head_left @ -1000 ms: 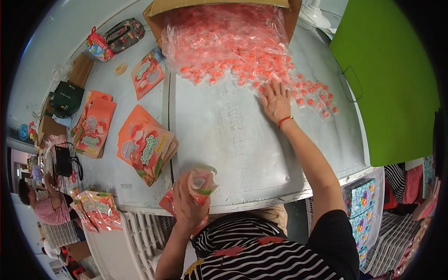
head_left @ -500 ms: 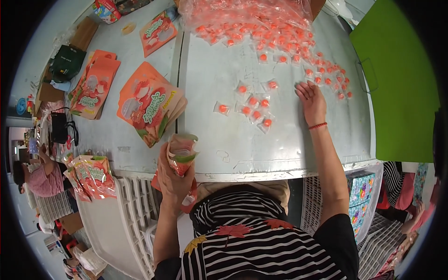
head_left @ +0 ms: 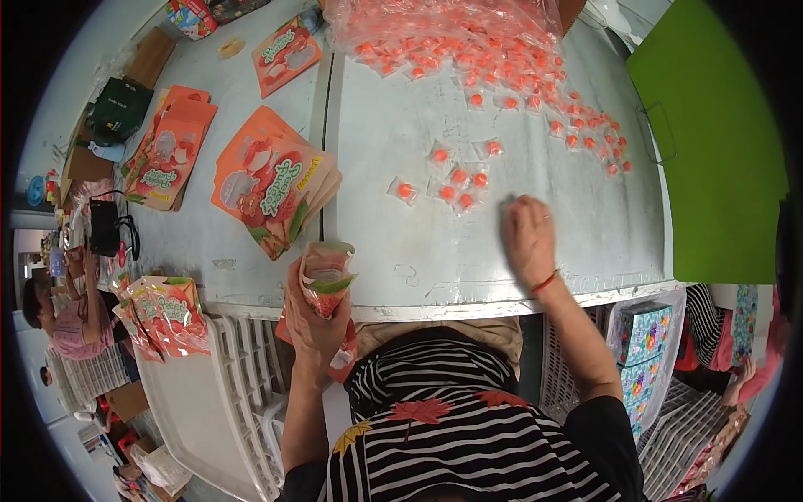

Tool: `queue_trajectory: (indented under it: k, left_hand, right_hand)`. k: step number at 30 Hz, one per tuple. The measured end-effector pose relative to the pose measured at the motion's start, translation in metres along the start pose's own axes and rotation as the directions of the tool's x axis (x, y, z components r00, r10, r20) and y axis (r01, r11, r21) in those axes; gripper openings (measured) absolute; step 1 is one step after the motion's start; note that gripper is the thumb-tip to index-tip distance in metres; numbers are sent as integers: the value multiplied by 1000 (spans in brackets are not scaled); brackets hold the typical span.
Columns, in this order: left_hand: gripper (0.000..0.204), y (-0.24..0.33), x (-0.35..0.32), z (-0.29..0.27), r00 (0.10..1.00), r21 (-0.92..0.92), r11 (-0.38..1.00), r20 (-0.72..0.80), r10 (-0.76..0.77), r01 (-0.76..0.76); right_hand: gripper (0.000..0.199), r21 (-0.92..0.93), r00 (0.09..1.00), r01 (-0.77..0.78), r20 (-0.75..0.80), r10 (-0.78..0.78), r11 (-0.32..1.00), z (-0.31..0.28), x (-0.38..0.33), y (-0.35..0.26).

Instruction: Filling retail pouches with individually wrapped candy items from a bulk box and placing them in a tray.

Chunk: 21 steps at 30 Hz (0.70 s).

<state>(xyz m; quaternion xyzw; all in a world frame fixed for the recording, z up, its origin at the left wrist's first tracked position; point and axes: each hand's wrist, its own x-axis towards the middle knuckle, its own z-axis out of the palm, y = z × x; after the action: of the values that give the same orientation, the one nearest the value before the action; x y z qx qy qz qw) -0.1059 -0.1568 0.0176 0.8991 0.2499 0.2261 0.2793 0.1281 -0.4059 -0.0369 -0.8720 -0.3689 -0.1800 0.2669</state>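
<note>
My left hand [head_left: 316, 328] grips an orange-pink stand-up pouch [head_left: 328, 276] at the table's front edge, its top mouth spread upward. My right hand [head_left: 530, 238] is low over the metal table with its fingers curled inward and slightly blurred; whatever is in them is hidden. To its left lies a small group of orange candies [head_left: 459, 176] in clear wrappers. Beyond, a large heap of the same wrapped candies [head_left: 510, 71] spills from a clear plastic bag [head_left: 443, 18]. Left of the candy group, a fanned stack of flat pouches [head_left: 269, 180] lies on the table.
More flat pouches [head_left: 171, 151] are stacked at the left, and a single pouch [head_left: 286, 55] lies farther back. Filled-looking pouches [head_left: 167, 314] sit by a white crate [head_left: 226, 402] at lower left. A green panel [head_left: 711, 151] borders the right side. Other people are at both sides.
My right hand has drawn back toward me and left, its fingers curling. The nearest candy of the small group no longer shows. My left hand still holds the pouch.
</note>
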Motion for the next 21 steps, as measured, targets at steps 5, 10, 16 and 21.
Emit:
queue_trajectory:
  k: [5,10,16,21]
  left_hand:
    - [77,2,3,-2,1000,36,999,-4,27,-26]
    - [77,5,7,2,1000,24,1000,5,16,-16]
    - [76,6,6,-3,999,43,999,-46,23,-21]
    - [77,3,4,-3,999,16,1000,-30,-15,15]
  right_hand:
    - [34,-151,1000,-13,-3,13,988,-14,21,39]
    - [56,98,980,184,60,-190,978,16,57,-17]
    - [56,178,909,350,172,-379,920,67,79,-29]
    - [51,239,887,336,245,-391,911,83,76,-67]
